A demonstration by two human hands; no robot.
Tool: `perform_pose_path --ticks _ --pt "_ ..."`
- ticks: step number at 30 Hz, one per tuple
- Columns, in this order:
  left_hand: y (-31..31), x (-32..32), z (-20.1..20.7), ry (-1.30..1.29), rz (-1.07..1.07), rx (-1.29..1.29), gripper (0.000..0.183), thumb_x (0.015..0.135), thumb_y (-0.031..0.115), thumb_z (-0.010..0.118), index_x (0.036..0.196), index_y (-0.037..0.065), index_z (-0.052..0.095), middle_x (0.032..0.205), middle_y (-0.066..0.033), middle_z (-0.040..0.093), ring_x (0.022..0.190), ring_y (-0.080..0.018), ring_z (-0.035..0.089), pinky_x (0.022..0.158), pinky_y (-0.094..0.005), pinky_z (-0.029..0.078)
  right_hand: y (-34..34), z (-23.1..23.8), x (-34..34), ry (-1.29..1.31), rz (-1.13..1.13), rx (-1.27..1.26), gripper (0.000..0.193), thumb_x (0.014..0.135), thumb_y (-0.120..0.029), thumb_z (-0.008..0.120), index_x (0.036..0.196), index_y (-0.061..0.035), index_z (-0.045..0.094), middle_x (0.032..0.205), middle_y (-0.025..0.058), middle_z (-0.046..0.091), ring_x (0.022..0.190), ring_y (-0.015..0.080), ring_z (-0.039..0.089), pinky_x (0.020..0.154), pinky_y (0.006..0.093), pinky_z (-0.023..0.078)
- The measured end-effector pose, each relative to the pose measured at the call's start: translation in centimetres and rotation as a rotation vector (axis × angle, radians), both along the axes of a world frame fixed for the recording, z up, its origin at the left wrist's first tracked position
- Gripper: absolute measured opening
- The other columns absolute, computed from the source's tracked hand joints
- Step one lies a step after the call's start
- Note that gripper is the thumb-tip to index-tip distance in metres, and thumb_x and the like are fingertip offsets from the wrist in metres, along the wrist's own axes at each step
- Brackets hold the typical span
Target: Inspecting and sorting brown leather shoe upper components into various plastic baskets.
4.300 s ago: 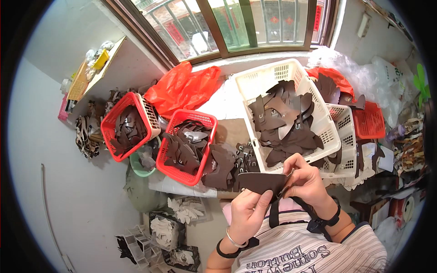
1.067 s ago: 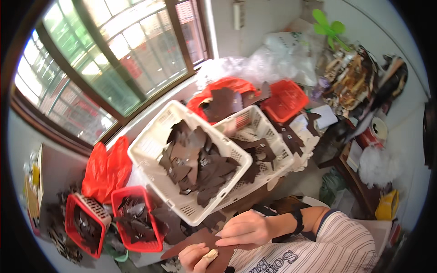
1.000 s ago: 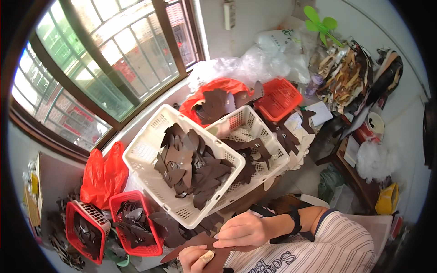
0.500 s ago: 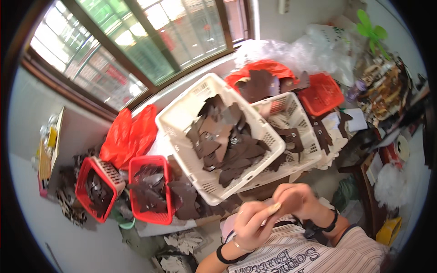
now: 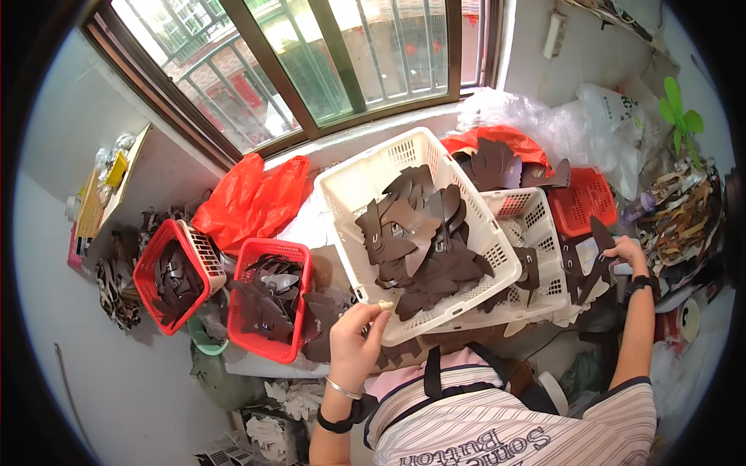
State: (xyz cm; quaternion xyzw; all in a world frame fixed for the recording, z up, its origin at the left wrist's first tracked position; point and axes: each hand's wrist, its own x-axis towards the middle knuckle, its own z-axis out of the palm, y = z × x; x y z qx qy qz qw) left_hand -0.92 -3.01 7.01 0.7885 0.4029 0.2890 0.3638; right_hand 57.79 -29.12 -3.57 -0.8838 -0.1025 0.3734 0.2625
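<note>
My left hand [image 5: 356,346] is raised in front of the upper white basket [image 5: 447,314], its thumb and forefinger pinched. A small pale yellow bit shows at the fingertips; whether it is held or worn on a finger I cannot tell. Out to the far right, my right hand [image 5: 626,252] has its fingers closed on the edge of a dark brown flat cut piece [image 5: 598,260], which stands upright beside similar pieces. Many dark brown cut pieces [image 5: 439,272] with curved, notched edges lie heaped in the upper white basket.
A second white basket [image 5: 553,268] sits under the first one's right side. Two red baskets [image 5: 272,356] [image 5: 177,328] with dark pieces stand left, below a red plastic bag [image 5: 252,206]. Another red basket [image 5: 579,206], a purple bottle [image 5: 637,208] and scrap strips [image 5: 684,210] are at right.
My hands have parted from a brown piece held between them. The right hand has reached far right to the cut pieces; the left has moved left. The view has shifted too.
</note>
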Motion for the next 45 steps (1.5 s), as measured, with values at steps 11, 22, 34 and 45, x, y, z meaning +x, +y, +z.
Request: perform_pose_path --ticks 11,22,34,45 --pt "3.4 1.4 -1.7 0.116 -0.057 -0.048 0.013 0.087 0.007 0.067 0.096 -0.003 0.068 0.083 -0.0103 0.068 0.075 -0.0158 0.065 0.070 -0.0260 0.050 4.9 -10.4 2.8 -0.941 -0.120 -0.104 0.037 0.076 -0.005 0.065 0.113 -0.0063 0.061 0.112 0.0170 0.058 0.107 0.0353 0.057 0.088 0.0417 0.047" --pt "4.0 4.7 -2.2 0.103 -0.165 -0.046 0.013 0.086 0.011 0.068 0.095 0.002 0.068 0.085 -0.0122 0.065 0.076 -0.0266 0.065 0.067 -0.0322 0.050 29.1 6.6 -27.2 -0.756 1.273 0.896 0.032 0.070 0.000 0.064 0.101 -0.0073 0.064 0.100 0.0092 0.064 0.102 0.0256 0.060 0.079 0.0391 0.052" --pt "1.4 -0.7 1.0 -0.244 0.038 -0.032 0.018 0.084 0.005 0.069 0.100 -0.002 0.066 0.090 -0.0115 0.064 0.079 -0.0208 0.061 0.071 -0.0298 0.048 29.3 14.5 -28.9 -0.370 1.071 0.662 0.018 0.080 -0.001 0.060 0.097 -0.0025 0.065 0.082 0.0148 0.065 0.073 0.0268 0.066 0.065 0.0377 0.051" --pt "-2.0 3.7 3.2 -0.556 -0.063 -0.721 0.019 0.092 0.012 0.065 0.101 -0.005 0.067 0.090 -0.0051 0.068 0.079 -0.0088 0.062 0.068 -0.0233 0.049 20.4 20.3 -33.8 0.216 0.974 0.695 0.022 0.085 -0.003 0.063 0.107 -0.0013 0.062 0.082 0.0080 0.068 0.069 0.0110 0.065 0.062 0.0270 0.052"
